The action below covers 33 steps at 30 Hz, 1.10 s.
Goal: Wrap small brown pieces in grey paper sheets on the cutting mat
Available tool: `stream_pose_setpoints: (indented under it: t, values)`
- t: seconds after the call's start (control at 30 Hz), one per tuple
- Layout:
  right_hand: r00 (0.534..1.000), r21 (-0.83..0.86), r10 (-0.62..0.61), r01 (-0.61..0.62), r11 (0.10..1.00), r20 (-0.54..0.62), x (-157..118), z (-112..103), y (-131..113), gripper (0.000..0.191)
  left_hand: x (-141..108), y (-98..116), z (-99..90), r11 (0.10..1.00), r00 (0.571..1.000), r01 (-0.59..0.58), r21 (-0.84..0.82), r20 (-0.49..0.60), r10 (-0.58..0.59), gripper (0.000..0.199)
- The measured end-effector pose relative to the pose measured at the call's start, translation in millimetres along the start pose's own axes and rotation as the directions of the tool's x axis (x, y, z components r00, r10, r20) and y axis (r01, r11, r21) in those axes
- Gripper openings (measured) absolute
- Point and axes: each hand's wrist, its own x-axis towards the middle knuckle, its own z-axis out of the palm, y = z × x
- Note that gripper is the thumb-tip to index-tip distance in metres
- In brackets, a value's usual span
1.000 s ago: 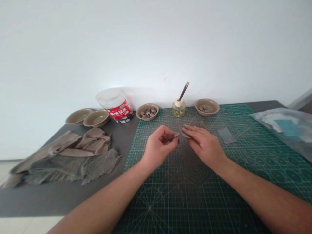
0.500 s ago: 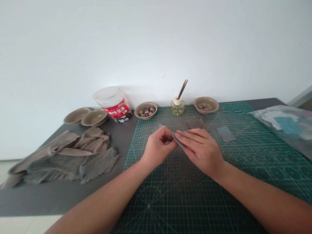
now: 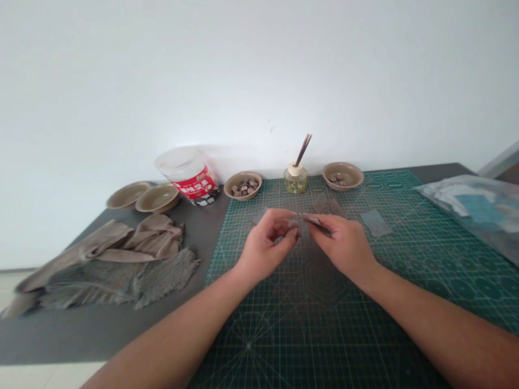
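Note:
Over the green cutting mat, my left hand is curled, its thumb and fingers pinching a small greyish piece that is partly hidden. Just to its right, my right hand grips a thin, flat grey piece between thumb and fingers. The fingertips of both hands are close but apart. Behind my right hand lies a brownish flat piece, and a light translucent rectangle rests farther right. Another pale piece shows partly behind my left hand.
Along the wall stand a bowl of small stones, a reed diffuser and a bowl with a few pieces. To the left are a red-labelled jar, two bowls and crumpled cloths. A plastic bag lies right.
My hands have parted slightly at the fingertips. The grey piece has moved up with my right hand and is now held flatter. A small piece now shows in my left fingers.

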Motion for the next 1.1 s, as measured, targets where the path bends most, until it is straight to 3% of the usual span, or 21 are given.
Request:
stream_pose_setpoints:
  t: [0.23, 0.4, 0.5, 0.67, 1.1]
  values:
    - [0.995, 0.043, 0.007, -0.003, 0.999, -0.102, -2, -3, -6, 0.029, 5, 2, 2.3, 0.975, 0.993, 0.115, -0.191, -0.015, -0.12, 0.029]
    - [0.975, -0.037, -0.213, 0.211, 0.977, -0.068, -6, -3, -12, 0.031, 6, -3, -2.0, 0.988, 0.996, 0.086, 0.128, -0.05, -0.08, 0.013]
    - [0.952, -0.104, -0.305, 0.301, 0.948, -0.027, -8, -2, -15, 0.031, 5, -5, -3.9, 0.969, 0.997, 0.056, 0.24, -0.07, -0.041, 0.008]
    - [0.925, -0.195, -0.379, 0.379, 0.905, 0.038, -8, -3, -13, 0.034, 3, -3, -3.2, 0.956, 0.996, 0.058, 0.287, -0.084, -0.035, 0.004]
    - [0.9, -0.226, -0.435, 0.431, 0.874, 0.034, -10, -6, -18, 0.032, 1, 5, -1.4, 0.955, 0.994, 0.068, 0.29, -0.1, -0.041, 0.004]
